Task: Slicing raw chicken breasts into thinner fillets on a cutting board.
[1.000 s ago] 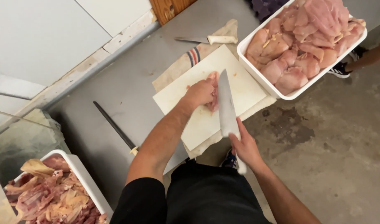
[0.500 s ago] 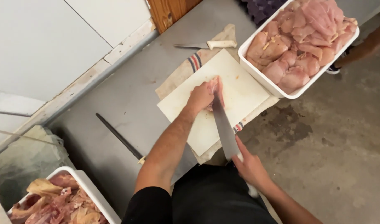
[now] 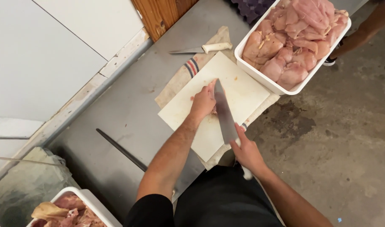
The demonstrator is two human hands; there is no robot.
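Note:
My left hand (image 3: 203,103) presses down on a piece of raw chicken (image 3: 212,87) lying on a white cutting board (image 3: 238,90); most of the meat is hidden under the hand. My right hand (image 3: 248,152) grips the white handle of a large knife (image 3: 224,113). Its long blade runs up along the right side of my left hand, against the chicken.
A striped cloth (image 3: 191,67) lies under the board on a grey steel table (image 3: 129,113). A white tub (image 3: 259,75) of raw chicken stands at the upper right. A second knife (image 3: 201,49) lies above the board, a dark sharpening steel (image 3: 121,149) to the left, another meat tub (image 3: 85,199) at the lower left.
The knife blade has moved closer to my left hand and now lies along the chicken. The view has shifted slightly; my left hand stays on the meat.

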